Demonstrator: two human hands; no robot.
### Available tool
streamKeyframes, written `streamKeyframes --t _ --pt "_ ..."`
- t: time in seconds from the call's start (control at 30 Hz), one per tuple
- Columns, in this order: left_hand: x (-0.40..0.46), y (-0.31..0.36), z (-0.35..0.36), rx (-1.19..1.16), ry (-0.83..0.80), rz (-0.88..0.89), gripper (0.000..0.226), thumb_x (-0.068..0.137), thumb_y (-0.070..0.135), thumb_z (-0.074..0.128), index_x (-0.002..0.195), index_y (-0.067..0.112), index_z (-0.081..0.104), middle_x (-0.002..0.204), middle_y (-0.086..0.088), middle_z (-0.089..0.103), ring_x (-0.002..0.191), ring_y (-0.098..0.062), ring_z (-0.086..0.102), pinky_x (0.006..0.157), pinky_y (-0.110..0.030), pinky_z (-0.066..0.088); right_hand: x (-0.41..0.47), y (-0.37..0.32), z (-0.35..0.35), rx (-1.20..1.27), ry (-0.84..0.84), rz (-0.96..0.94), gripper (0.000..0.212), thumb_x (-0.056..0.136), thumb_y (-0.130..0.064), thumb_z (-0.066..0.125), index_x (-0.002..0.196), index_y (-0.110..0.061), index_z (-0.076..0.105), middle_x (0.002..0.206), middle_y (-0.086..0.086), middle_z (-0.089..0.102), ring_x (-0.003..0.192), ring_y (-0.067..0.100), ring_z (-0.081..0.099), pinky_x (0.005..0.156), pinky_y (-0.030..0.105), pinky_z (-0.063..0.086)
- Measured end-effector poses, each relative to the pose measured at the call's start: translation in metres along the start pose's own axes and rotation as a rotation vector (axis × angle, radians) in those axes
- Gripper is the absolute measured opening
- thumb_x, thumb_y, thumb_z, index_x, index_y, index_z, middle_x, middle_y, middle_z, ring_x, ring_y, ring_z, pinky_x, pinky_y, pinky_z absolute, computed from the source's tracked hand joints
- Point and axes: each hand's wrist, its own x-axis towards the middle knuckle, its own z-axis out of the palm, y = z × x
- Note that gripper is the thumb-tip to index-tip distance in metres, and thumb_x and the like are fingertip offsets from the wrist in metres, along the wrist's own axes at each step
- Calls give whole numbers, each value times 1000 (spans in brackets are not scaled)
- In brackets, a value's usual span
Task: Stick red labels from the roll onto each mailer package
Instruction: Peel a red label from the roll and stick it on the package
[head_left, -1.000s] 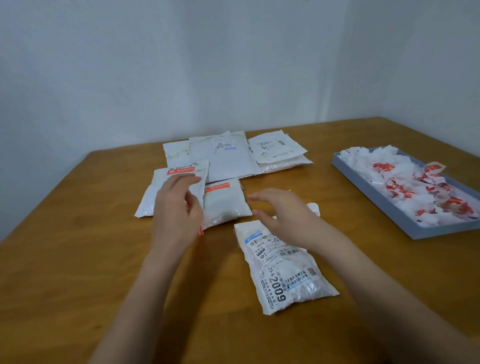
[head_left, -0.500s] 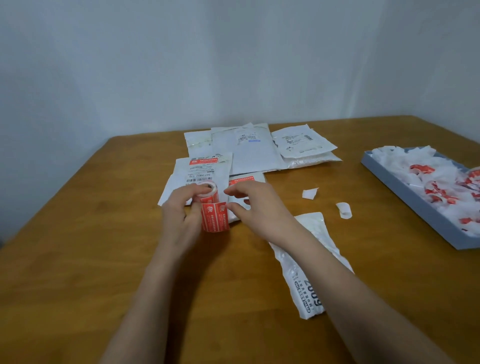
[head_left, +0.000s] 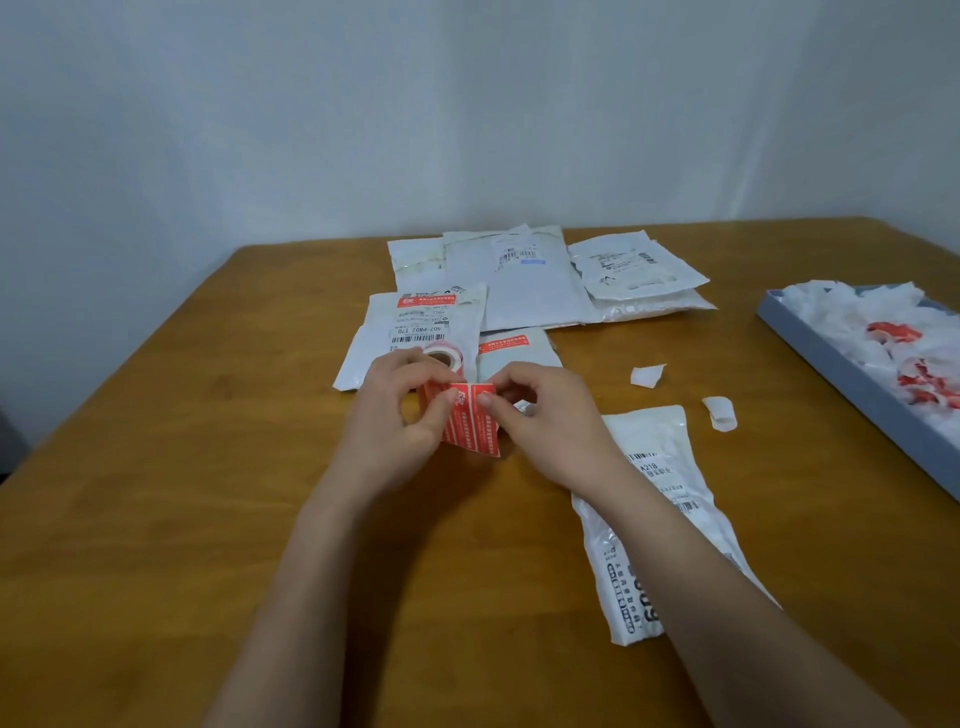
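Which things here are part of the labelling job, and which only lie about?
Job: roll of red labels held in both hands; white plastic mailer packages.
Lying about: white backing scraps; grey-blue tray of scraps.

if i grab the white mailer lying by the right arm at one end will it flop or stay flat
The white mailer would probably sag: its film looks thin, glossy and wrinkled. The bulge suggests soft contents, so likely light. The shiny surface may be a little slippery on the wooden table, sliding rather than tipping.
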Motion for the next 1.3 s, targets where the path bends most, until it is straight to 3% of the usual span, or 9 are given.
streamKeyframes --t 0.1,0.3,0.4,0.53,0.73,0.87,0.97,1.13,1.3 --pt "-2 3 4 -8 -2 28 21 84 11 70 85 31 65 112 0 59 116 -11 48 91 -1 29 -2 1 -5 62 -19 20 9 89 -23 66 97 -21 70 83 -4 69 82 7 64 67 16 48" --pt "-4 7 8 -38 -1 40 30 85 11 69 79 39 60 105 -1 58 112 -12 47 93 -14 34 -5 1 -12 87 -26 -7 6 88 -27 68 93 -26 70 83 -5 71 79 4 67 70 27 57" --pt "-3 7 11 -27 0 51 23 85 12 70 83 33 63 106 -2 58 113 -12 46 93 -12 33 -6 0 -12 97 -17 -22 5 87 -29 70 90 -26 70 82 -7 71 77 3 67 67 25 56" --pt "-4 8 13 -35 -5 39 18 86 13 69 86 30 64 110 -4 56 115 -13 45 97 -23 35 -6 0 -12 48 -9 -27 6 87 -28 70 90 -23 71 82 -13 67 78 1 64 64 12 50" --pt "-5 11 16 -39 -2 40 19 86 13 70 84 31 63 108 -2 56 112 -13 45 97 -29 38 -6 -1 -13 -4 -3 -42 8 87 -25 70 91 -19 73 85 -11 68 79 -4 60 70 1 41" --pt "-6 16 17 -101 30 9 33 85 8 69 75 38 59 101 4 54 111 -14 48 95 -25 37 -6 -1 -13 14 1 -28 5 86 -24 70 87 -20 72 82 -14 67 80 -3 61 69 3 42" --pt "-6 18 17 -119 25 -35 29 85 8 69 72 33 62 101 7 54 112 -12 49 92 -20 37 -6 -1 -13 20 -2 -12 8 85 -26 71 87 -19 73 84 -11 69 80 -2 61 69 2 41" --pt "-7 22 16 -171 26 -93 24 86 7 68 74 28 65 104 7 55 112 -9 50 89 -15 38 -7 -1 -10 -16 13 -44 9 85 -30 71 85 -22 72 85 -9 71 82 2 63 75 19 50" --pt "-9 23 14 -233 26 -107 28 86 3 66 71 27 65 104 6 56 109 -5 52 88 -12 37 -9 -1 -7 -76 43 -145 7 85 -28 71 79 -28 67 80 -13 68 85 4 56 79 30 47"
